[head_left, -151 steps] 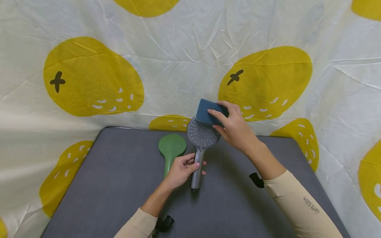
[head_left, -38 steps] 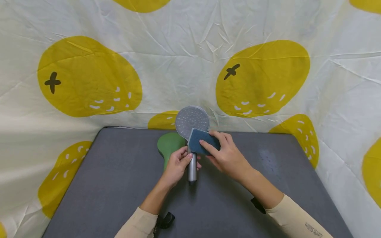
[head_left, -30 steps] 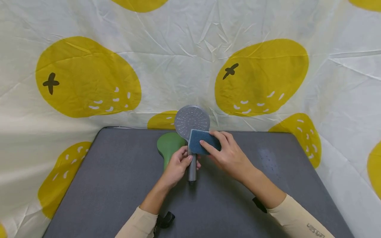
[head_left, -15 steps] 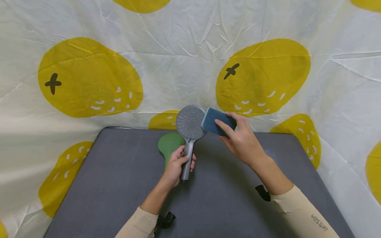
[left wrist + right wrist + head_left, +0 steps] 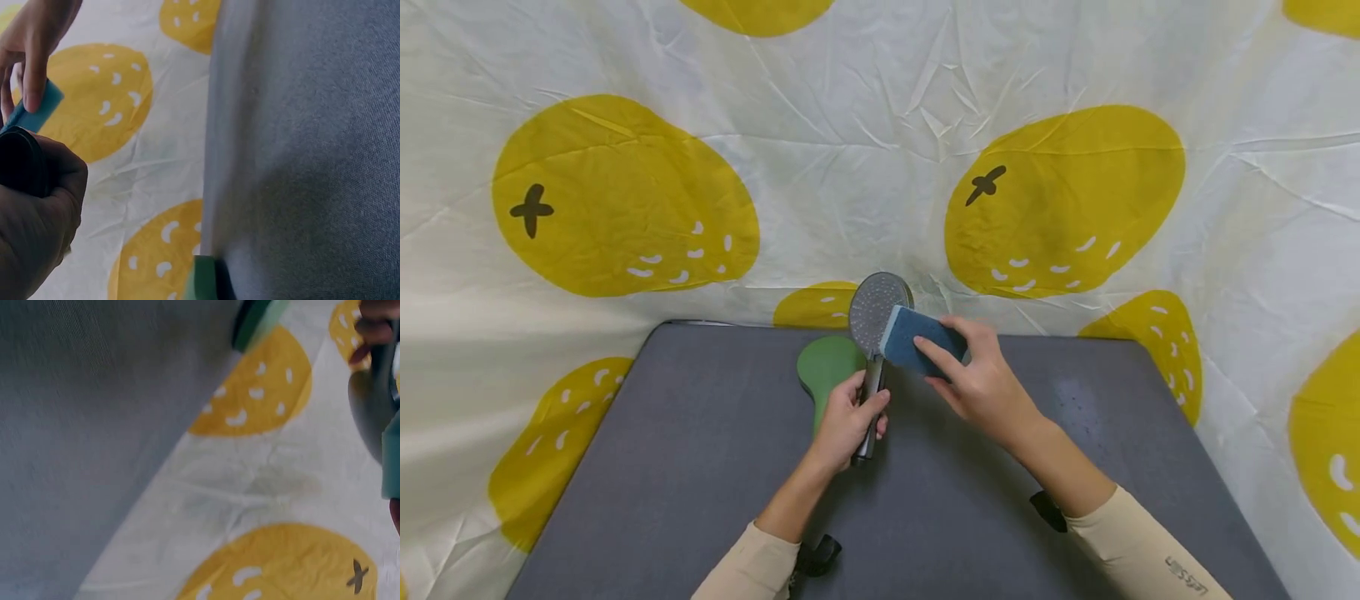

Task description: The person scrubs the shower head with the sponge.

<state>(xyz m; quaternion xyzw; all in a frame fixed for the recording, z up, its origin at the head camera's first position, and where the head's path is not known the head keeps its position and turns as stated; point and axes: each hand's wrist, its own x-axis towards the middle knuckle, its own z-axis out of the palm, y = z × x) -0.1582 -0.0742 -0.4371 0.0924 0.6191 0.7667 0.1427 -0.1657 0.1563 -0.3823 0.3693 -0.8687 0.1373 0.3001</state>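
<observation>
My left hand (image 5: 844, 423) grips the handle of a grey shower head (image 5: 876, 310), which is held up over the table with its nozzle face turned partly aside. My right hand (image 5: 983, 377) pinches a blue sponge (image 5: 925, 340) between thumb and fingers. The sponge's pale edge overlaps the lower right of the shower head in the head view. In the left wrist view, the handle's dark round end (image 5: 19, 164) pokes out of my left fist. At the right border of the right wrist view, the sponge (image 5: 392, 456) shows close against the back of the shower head.
A green shower head (image 5: 831, 367) lies on the dark grey table (image 5: 700, 467) behind my left hand. Faint wet marks (image 5: 1077, 407) show on the table to the right. A white cloth with yellow lemon shapes (image 5: 850, 167) hangs behind the table.
The sponge went from the nozzle face down to the handle, up to the face's right edge, and now back down to the left. The shower head has turned to show its side.
</observation>
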